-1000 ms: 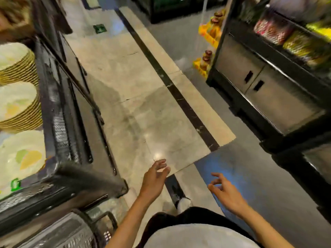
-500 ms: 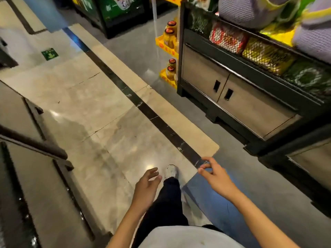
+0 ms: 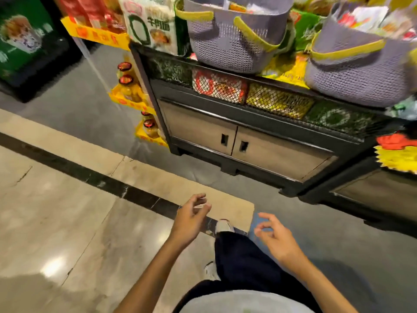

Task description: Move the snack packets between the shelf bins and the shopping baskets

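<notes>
Nothing's held by the left hand (image 3: 189,220) or right hand (image 3: 277,238), grips loosely curled, lower centre; a basket (image 3: 234,44) is parked top centre.

The scene is lit moderately from overhead, indoors. A bright glare patch is thrown onto the polished floor (image 3: 67,222) low at the left, and a fainter sheen is seen nearer the middle. A soft dark shadow is cast across the bottom-left corner, and deep shade is gathered beneath the shelf cabinet (image 3: 198,129). Motion blur is smeared along the top: the right-hand grey basket (image 3: 356,77) and the green display (image 3: 24,37) are rendered soft. Straight lines are bowed toward the edges by the wide-angle lens. The left hand (image 3: 189,220) and right hand (image 3: 277,240) are shown fairly sharp, with fingertips slightly smeared.
</notes>
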{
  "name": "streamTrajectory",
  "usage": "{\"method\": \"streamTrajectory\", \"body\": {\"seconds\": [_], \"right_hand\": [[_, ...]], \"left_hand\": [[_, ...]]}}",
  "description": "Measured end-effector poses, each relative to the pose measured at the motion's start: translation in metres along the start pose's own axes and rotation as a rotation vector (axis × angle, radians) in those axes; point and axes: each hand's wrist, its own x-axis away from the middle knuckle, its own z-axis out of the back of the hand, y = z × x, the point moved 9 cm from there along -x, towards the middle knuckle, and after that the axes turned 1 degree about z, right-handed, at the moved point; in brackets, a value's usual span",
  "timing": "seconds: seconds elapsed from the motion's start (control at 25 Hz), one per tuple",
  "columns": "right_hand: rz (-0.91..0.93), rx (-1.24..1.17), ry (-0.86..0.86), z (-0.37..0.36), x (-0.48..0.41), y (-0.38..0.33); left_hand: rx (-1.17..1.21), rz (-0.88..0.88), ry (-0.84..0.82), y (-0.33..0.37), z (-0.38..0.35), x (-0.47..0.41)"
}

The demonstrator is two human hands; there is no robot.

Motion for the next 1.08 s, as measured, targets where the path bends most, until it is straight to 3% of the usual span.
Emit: {"method": "streamTrajectory", "body": {"seconds": [0.16,0.44,0.68,0.88,1.08], "right_hand": [[0.071,-0.059,0.122,0.018,-0.074,-0.078],[0.312,-0.198,0.276,0.078,-0.166,-0.260],[0.585,-0.258,0.498,0.154,-0.196,-0.389],[0.674,0.013,0.647,0.213,-0.236,-0.477],[0.378,0.487,0.480,0.227,-0.338,-0.480]], "left_hand": [[0.012,-0.095,-0.017,0.046,0.027,-0.086],[0.066,-0.365,0.036,0.190,0.114,-0.214],[0.007,-0.786,0.117,0.345,0.176,-0.276],[-0.263,-1.012,0.162,0.426,0.187,-0.343],[-0.546,-1.132,0.044,0.434,0.152,-0.386]]}}
